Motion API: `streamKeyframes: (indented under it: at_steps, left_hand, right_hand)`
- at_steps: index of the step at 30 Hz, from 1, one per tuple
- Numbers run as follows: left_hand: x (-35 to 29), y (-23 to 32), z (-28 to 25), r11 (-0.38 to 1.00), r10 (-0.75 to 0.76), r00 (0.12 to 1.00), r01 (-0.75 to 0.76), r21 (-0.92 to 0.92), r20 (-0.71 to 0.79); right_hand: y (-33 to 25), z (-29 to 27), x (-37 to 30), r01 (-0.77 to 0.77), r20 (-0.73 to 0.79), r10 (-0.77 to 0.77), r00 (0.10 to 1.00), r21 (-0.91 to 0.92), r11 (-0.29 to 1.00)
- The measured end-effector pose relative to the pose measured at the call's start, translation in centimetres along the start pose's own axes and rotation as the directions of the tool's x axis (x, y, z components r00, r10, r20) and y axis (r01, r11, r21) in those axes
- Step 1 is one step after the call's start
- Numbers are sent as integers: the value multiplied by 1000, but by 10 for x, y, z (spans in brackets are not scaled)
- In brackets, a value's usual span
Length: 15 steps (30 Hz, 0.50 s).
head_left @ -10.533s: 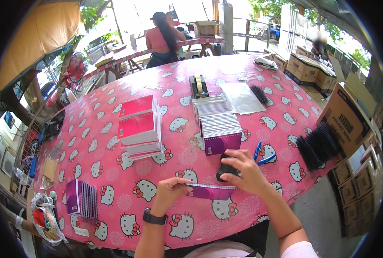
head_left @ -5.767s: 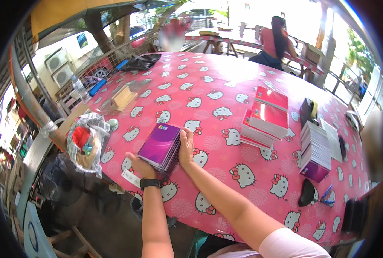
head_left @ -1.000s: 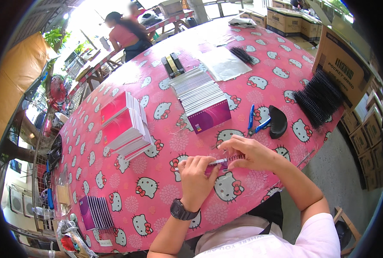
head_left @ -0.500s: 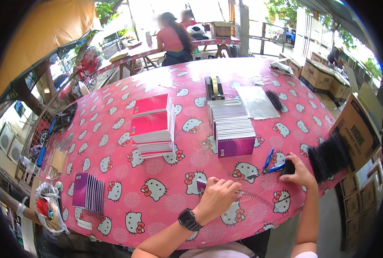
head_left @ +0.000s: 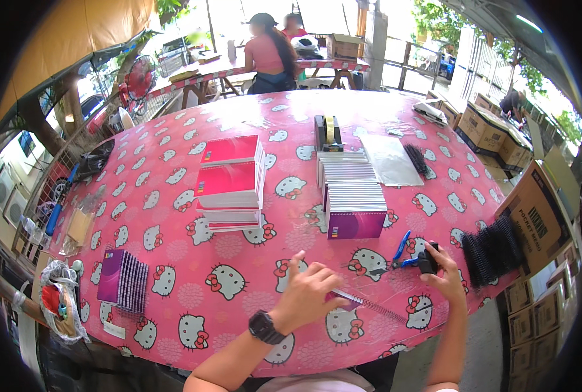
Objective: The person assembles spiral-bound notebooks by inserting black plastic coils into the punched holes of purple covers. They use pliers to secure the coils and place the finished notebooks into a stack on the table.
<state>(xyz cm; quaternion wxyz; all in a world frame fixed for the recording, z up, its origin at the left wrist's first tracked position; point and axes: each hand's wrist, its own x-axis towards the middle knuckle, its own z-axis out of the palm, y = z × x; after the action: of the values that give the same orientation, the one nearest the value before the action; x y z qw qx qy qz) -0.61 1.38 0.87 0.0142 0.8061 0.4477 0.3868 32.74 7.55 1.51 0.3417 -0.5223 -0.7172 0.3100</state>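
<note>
My left hand point(head_left: 310, 287), with a black watch on the wrist, lies over a small purple spiral notebook point(head_left: 348, 298). Its fingers are spread, one pointing away, and the thumb is at the notebook's edge. Much of the notebook is hidden under it. From the notebook's spine a dark wire coil point(head_left: 385, 310) sticks out to the right over the table. My right hand point(head_left: 446, 277) grips a small black block-like object point(head_left: 428, 259) between thumb and fingers. Just left of that object lie blue-handled pliers point(head_left: 403, 251), one handle running up against it.
Purple notebooks stand in a row point(head_left: 353, 196) ahead and in a stack point(head_left: 122, 281) at left. Red notebooks point(head_left: 229, 183) are piled mid-table. A tape dispenser point(head_left: 329, 134), a plastic sheet point(head_left: 392, 160), black coils point(head_left: 493, 251) and a carton point(head_left: 539, 219) are around. Two people sit at a far table.
My left hand has loosened, its fingers spreading and lifting off the notebook's left part. The right hand still holds the black object, now tilted. The whole view has shifted slightly.
</note>
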Motion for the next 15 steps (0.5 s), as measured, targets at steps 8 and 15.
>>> streamKeyframes:
  at_steps: [8,15]
  left_hand:
    - [-17,-18,-11,995,77,989,-68,-77,123]
    - [-20,-21,-6,992,93,995,-90,-93,27]
  right_hand:
    - [-52,77,7,2,485,-348,802,580,814]
    - [-59,84,9,-70,474,-351,808,668,741]
